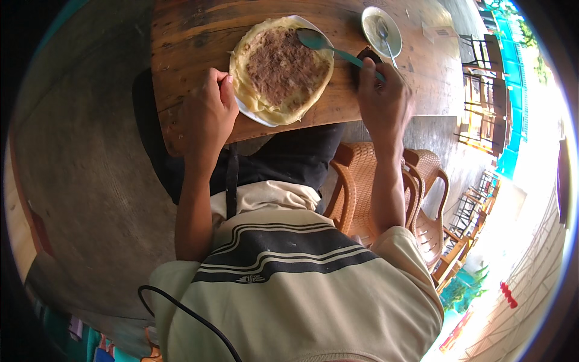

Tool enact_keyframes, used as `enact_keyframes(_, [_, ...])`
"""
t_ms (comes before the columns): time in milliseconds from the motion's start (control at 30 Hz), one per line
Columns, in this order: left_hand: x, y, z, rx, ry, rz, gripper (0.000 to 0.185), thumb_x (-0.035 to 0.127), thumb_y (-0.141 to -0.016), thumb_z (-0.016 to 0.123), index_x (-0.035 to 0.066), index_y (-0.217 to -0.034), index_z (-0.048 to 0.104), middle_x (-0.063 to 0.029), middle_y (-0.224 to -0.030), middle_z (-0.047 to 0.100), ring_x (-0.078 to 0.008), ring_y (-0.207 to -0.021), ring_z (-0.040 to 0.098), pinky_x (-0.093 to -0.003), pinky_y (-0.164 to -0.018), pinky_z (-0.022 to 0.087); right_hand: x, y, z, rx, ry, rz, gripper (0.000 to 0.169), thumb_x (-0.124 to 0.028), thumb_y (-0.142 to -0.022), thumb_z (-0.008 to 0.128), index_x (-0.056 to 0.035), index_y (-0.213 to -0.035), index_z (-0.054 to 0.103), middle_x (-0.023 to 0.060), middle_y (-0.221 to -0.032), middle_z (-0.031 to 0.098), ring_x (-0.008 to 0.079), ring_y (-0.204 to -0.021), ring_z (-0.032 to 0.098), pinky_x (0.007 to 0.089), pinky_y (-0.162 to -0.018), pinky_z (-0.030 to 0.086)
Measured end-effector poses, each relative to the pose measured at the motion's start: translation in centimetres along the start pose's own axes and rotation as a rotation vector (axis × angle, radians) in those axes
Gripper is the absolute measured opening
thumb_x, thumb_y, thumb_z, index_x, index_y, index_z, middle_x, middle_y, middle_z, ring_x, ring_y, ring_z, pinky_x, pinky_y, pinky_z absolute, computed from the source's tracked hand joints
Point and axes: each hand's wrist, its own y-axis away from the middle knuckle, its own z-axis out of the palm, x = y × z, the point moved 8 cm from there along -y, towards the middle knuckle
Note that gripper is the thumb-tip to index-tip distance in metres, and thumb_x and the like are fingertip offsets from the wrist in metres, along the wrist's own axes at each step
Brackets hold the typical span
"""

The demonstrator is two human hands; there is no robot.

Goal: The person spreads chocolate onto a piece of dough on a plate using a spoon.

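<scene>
A round, pale yellow crepe-like cake (235, 61) with crinkled edges lies on a white plate (258, 118) in front of me. A rough brown layer (285, 63) covers its middle. My left hand (212, 102) pinches thumb against forefinger at the plate's left rim; whether the cake's edge is also caught there is hard to see. In my right hand (385, 92) is the handle of a teal spoon (314, 40). Its bowl rests over the upper right of the brown layer. Just beyond my right fingers sits a small dark object (368, 53), partly hidden.
A white bowl (368, 16) with pale residue and a metal spoon (383, 34) stands farther back on the wooden table (194, 27). Woven-pattern brown plastic chairs (357, 181) are at my right. Dark-framed furniture (486, 90) stands farther off. A black cable (194, 314) crosses my shirt.
</scene>
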Motion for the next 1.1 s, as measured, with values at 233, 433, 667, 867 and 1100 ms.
enact_keyframes(233, [0.1,0.0,-0.2,0.016,-0.005,-0.017,0.016,0.025,-0.105,0.064,0.009,-0.102,0.066,-0.0166,-0.086,0.076,-0.0392,-0.075,0.074,-0.0501,-0.063,0.055,0.5,-0.3,2.3,-0.029,0.081,-0.032,0.032,-0.033,-0.099,0.069,-0.0052,-0.083,0.074,0.0129,-0.081,0.074,0.0347,-0.081,0.073,0.0479,-0.074,0.053])
enact_keyframes(433, [0.2,0.5,0.0,-0.026,0.04,-0.065,0.016,0.025,-0.103,0.065,0.009,-0.098,0.067,-0.0158,-0.079,0.075,-0.0395,-0.072,0.073,-0.0502,-0.062,0.056,2.2,1.0,-0.3,-0.035,0.044,0.096,0.036,-0.035,-0.103,0.066,-0.004,-0.087,0.075,0.0156,-0.079,0.074,0.0375,-0.076,0.072,0.0482,-0.071,0.052])
enact_keyframes(667, [4.3,6.8,4.1,-0.505,0.153,0.046,0.037,0.039,-0.103,0.068,0.008,-0.083,0.071,-0.0151,-0.067,0.07,-0.0372,-0.065,0.073,-0.0452,-0.059,0.055,0.7,4.1,2.1,-0.11,-0.059,0.171,0.041,-0.036,-0.105,0.064,0.0003,-0.088,0.074,0.0228,-0.079,0.072,0.0442,-0.075,0.071,0.0517,-0.068,0.052])
enact_keyframes(867, [1.6,3.6,1.8,-0.169,0.355,-0.116,0.038,0.036,-0.108,0.065,0.004,-0.089,0.07,-0.0064,-0.066,0.066,-0.0167,-0.055,0.06,-0.0332,-0.054,0.044,0.0,6.2,2.1,-0.096,-0.088,0.143,0.038,-0.032,-0.103,0.067,0.0005,-0.084,0.073,0.0223,-0.08,0.072,0.0438,-0.075,0.07,0.0507,-0.069,0.053])
enact_keyframes(1100, [-0.6,-6.3,4.5,-0.051,0.446,0.085,0.029,0.032,-0.104,0.071,0.003,-0.106,0.075,-0.003,-0.07,0.066,-0.0112,-0.06,0.057,-0.0302,-0.057,0.044,-1.2,7.2,2.3,-0.112,-0.04,0.065,0.035,-0.03,-0.1,0.069,-0.0007,-0.082,0.072,0.02,-0.08,0.072,0.0413,-0.074,0.07,0.0499,-0.071,0.053])
